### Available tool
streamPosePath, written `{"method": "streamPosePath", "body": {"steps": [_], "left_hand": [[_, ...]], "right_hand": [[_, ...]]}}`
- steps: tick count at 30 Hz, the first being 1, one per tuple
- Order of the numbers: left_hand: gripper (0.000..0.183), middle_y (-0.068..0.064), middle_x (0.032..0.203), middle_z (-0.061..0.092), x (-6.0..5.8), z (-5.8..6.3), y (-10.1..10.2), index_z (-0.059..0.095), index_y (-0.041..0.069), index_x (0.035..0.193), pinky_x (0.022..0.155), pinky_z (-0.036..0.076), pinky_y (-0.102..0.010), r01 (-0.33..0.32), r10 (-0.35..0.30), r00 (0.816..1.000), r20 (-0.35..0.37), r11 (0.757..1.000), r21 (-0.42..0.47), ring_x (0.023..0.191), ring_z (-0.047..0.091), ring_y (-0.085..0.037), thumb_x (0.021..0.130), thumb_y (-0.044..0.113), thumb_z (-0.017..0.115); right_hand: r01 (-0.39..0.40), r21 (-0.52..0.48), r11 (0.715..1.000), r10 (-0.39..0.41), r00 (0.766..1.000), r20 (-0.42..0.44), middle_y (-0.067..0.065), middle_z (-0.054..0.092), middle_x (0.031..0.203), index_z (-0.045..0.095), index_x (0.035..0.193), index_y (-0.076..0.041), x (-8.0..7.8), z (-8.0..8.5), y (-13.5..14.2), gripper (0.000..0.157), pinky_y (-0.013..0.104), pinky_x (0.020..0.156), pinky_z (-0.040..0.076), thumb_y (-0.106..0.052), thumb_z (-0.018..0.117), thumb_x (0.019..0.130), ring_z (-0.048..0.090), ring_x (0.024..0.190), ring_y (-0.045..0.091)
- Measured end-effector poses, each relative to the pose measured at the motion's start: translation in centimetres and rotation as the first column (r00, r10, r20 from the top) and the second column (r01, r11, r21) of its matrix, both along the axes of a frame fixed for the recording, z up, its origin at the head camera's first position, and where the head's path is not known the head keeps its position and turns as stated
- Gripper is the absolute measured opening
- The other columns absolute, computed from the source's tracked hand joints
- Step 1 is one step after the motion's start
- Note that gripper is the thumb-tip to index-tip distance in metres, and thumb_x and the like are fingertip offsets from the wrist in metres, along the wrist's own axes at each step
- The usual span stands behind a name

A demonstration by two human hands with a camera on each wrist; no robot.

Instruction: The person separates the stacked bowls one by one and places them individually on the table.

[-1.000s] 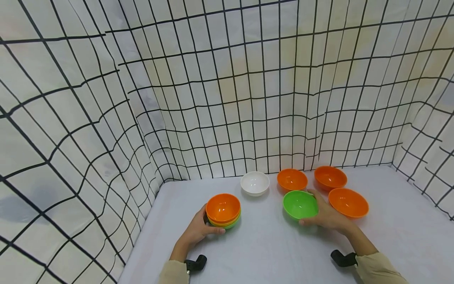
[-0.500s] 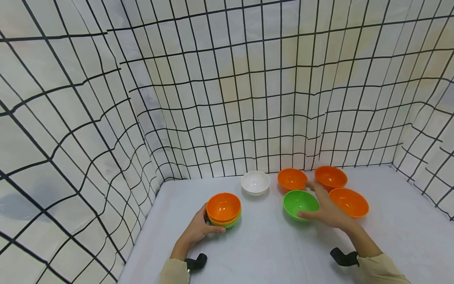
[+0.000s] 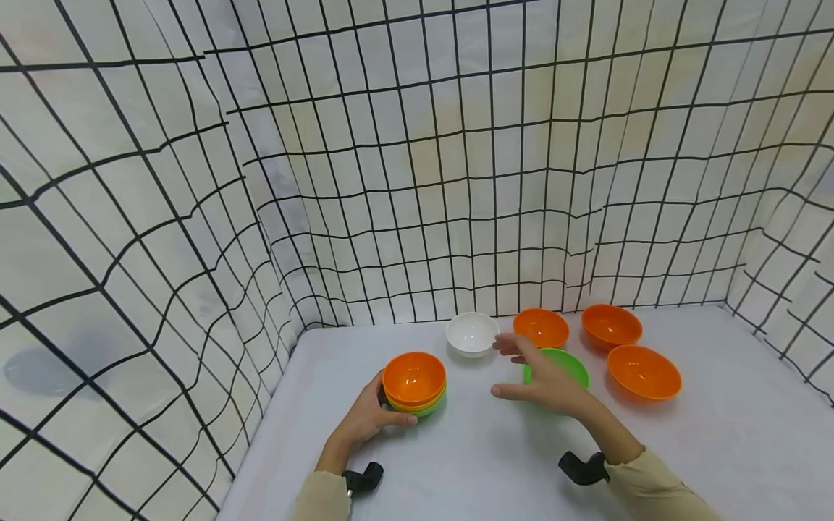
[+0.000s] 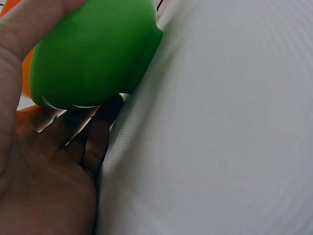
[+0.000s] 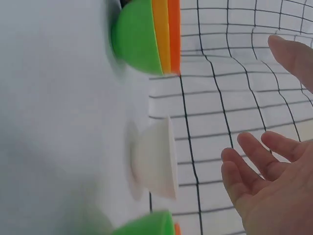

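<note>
A nested stack of bowls (image 3: 415, 379) stands on the table at the left, orange on top, yellow below it and green at the bottom. My left hand (image 3: 365, 420) grips the stack, its thumb on the near side and its fingers round the left; the green bottom bowl (image 4: 98, 54) fills the left wrist view. In mid-air, my right hand (image 3: 546, 380) holds nothing, fingers spread and thumb apart. It partly hides a single green bowl (image 3: 572, 366) behind it. A white bowl (image 3: 466, 337) lies beyond its fingertips; the right wrist view shows them apart.
Behind the green bowl stands an orange bowl (image 3: 542, 329). Two more orange bowls, one at the back (image 3: 611, 327) and one nearer (image 3: 645, 373), sit to the right. A black-gridded white wall (image 3: 430, 217) encloses the white-covered table (image 3: 469, 463).
My right hand has let go of the single green bowl and moved left, in front of it. My left hand stays on the stack. The view has shifted slightly.
</note>
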State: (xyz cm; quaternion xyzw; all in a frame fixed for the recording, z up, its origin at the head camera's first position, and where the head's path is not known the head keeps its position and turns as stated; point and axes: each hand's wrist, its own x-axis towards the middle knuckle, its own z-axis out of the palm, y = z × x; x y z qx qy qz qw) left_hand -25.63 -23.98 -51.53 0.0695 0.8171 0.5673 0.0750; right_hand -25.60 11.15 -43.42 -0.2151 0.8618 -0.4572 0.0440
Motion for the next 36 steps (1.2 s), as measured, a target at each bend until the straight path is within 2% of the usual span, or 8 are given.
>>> {"method": "streamPosePath", "body": {"steps": [5,10,15,18,26,31,36], "left_hand": [[0.108,-0.001,0.157,0.049,0.0,0.0,0.1,0.037,0.022,0.156,0.127,0.018,-0.063,0.003,-0.003,1.0,-0.005,1.0,-0.004,0.149,0.04,-0.031,0.067,0.027,0.097],[0.106,0.001,0.156,0.05,0.0,0.0,0.0,0.038,0.023,0.155,0.127,0.017,-0.063,-0.002,0.002,1.0,-0.012,1.0,0.0,0.149,0.041,-0.03,0.067,0.03,0.097],[0.105,-0.001,0.156,0.05,0.0,-0.1,-0.1,0.038,0.022,0.156,0.126,0.018,-0.065,0.015,-0.015,1.0,-0.02,1.0,0.004,0.148,0.042,-0.031,0.069,0.03,0.096],[0.104,-0.001,0.155,0.051,0.1,-0.1,-0.2,0.038,0.022,0.156,0.126,0.019,-0.064,0.021,-0.02,1.0,-0.021,1.0,0.009,0.147,0.042,-0.03,0.069,0.029,0.096],[0.104,0.002,0.154,0.051,0.0,-0.1,-0.1,0.039,0.024,0.154,0.127,0.02,-0.061,0.023,-0.022,1.0,-0.022,1.0,0.016,0.147,0.043,-0.028,0.068,0.029,0.097],[0.102,0.001,0.154,0.051,0.0,0.0,-0.1,0.039,0.023,0.154,0.127,0.021,-0.061,0.026,-0.025,0.999,-0.025,1.0,0.01,0.146,0.044,-0.028,0.07,0.026,0.096],[0.102,0.0,0.155,0.05,-0.1,0.0,-0.2,0.038,0.022,0.155,0.126,0.022,-0.062,0.025,-0.025,0.999,-0.028,1.0,-0.006,0.146,0.044,-0.03,0.071,0.026,0.095]], "right_hand": [[-0.055,-0.054,0.997,0.061,0.993,0.099,0.006,0.052,0.149,0.042,0.15,-0.021,-0.6,-0.8,-3.0,0.084,0.062,0.112,0.045,-0.044,0.085,0.081,0.047,0.14,0.037],[-0.137,-0.082,0.987,0.146,0.983,0.115,0.01,0.048,0.153,0.041,0.15,-0.017,-1.5,-2.3,-5.9,0.081,0.06,0.114,0.044,-0.04,0.082,0.085,0.047,0.14,0.036],[-0.162,-0.083,0.983,0.172,0.976,0.132,0.01,0.045,0.155,0.038,0.153,-0.01,-2.4,-3.4,-8.0,0.085,0.056,0.116,0.043,-0.038,0.082,0.085,0.047,0.139,0.032],[-0.176,-0.086,0.981,0.187,0.972,0.145,0.01,0.044,0.156,0.035,0.154,-0.007,-2.8,-3.8,-8.8,0.09,0.054,0.118,0.042,-0.039,0.082,0.084,0.046,0.139,0.031],[-0.196,-0.105,0.975,0.212,0.963,0.168,0.01,0.045,0.154,0.032,0.156,-0.01,-3.8,-5.1,-10.2,0.099,0.054,0.114,0.045,-0.044,0.085,0.08,0.047,0.137,0.03],[-0.2,-0.114,0.973,0.218,0.96,0.176,0.012,0.043,0.156,0.028,0.158,-0.008,-4.1,-5.4,-11.0,0.105,0.057,0.116,0.043,-0.044,0.086,0.079,0.046,0.14,0.031],[-0.2,-0.13,0.971,0.223,0.954,0.2,0.01,0.045,0.155,0.025,0.158,-0.011,-4.4,-5.6,-11.7,0.107,0.054,0.116,0.045,-0.042,0.088,0.077,0.049,0.138,0.028]]}}
